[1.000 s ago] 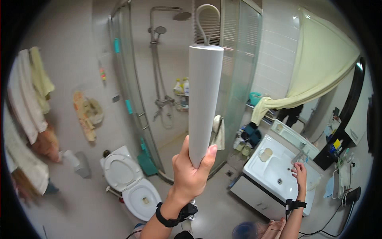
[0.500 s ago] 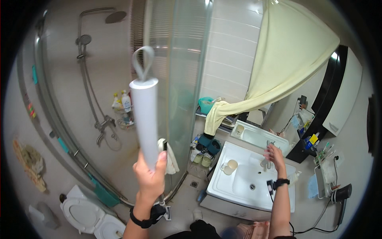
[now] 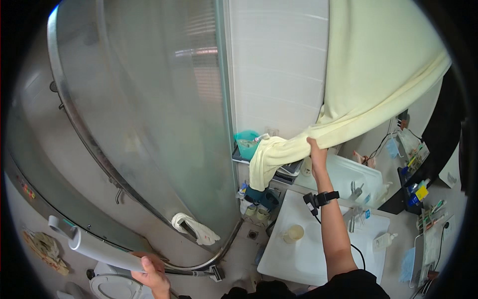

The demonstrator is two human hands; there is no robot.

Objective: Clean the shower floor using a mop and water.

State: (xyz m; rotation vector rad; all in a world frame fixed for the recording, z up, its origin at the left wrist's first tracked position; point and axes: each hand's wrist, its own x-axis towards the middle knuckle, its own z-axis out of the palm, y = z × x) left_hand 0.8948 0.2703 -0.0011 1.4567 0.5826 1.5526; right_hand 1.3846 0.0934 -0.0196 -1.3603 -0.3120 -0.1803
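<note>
While the left hand point(image 3: 152, 275) wraps its fingers around a long white tube point(image 3: 99, 251) lying low by the shower glass, the right hand point(image 3: 315, 151) pinches the hanging pale-yellow curtain point(image 3: 368, 79) above the sink point(image 3: 308, 249)

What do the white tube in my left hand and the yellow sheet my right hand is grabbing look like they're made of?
White tube: probably plastic, smooth and matte, evenly rigid. Yellow sheet: soft woven cloth, matte, hanging in folds and bunching where the right hand grips it. Left hand holds the tube.

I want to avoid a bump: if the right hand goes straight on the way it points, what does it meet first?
The right hand already touches the yellow curtain; behind it probably the white tiled wall, though depth is unclear.
</note>
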